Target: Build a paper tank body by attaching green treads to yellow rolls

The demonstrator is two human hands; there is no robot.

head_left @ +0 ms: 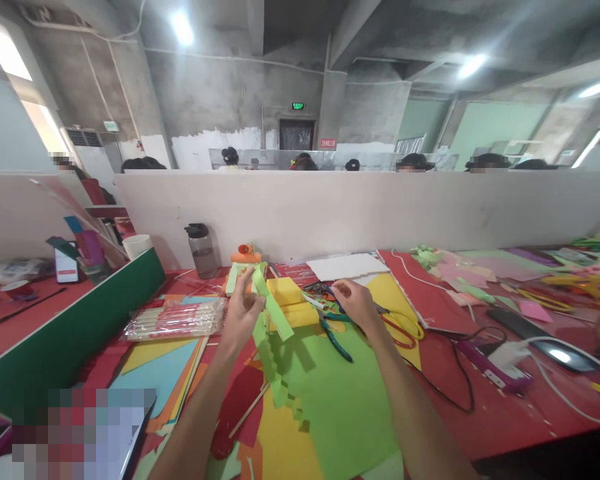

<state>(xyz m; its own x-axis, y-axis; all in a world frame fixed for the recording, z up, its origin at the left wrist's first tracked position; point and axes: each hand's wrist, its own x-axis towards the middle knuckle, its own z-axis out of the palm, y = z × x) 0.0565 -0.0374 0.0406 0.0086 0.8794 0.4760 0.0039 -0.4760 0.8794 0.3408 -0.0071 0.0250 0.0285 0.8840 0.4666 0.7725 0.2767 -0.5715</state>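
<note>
My left hand (245, 308) is closed on a light green paper strip (276, 308), held between thumb and fingers. A zigzag-folded green strip (273, 370) hangs below it, over a large green sheet (353, 413). My right hand (354, 300) has its fingers curled in a pinch beside a small dark pile (319, 288); what it holds, if anything, is hidden. Between the hands lie yellow paper pieces (286, 292). Below my right hand are teal-handled pliers (339, 339), and to its right scissors (405, 327) with yellow and red handles. An orange paper roll (246, 257) stands behind my left hand.
A plastic-wrapped bundle of sticks (175, 320) lies at left on coloured paper, near a green divider (75, 327). A water bottle (203, 257) stands by the white partition (290, 213). At right are a purple power strip (500, 370), cables and paper scraps (460, 270).
</note>
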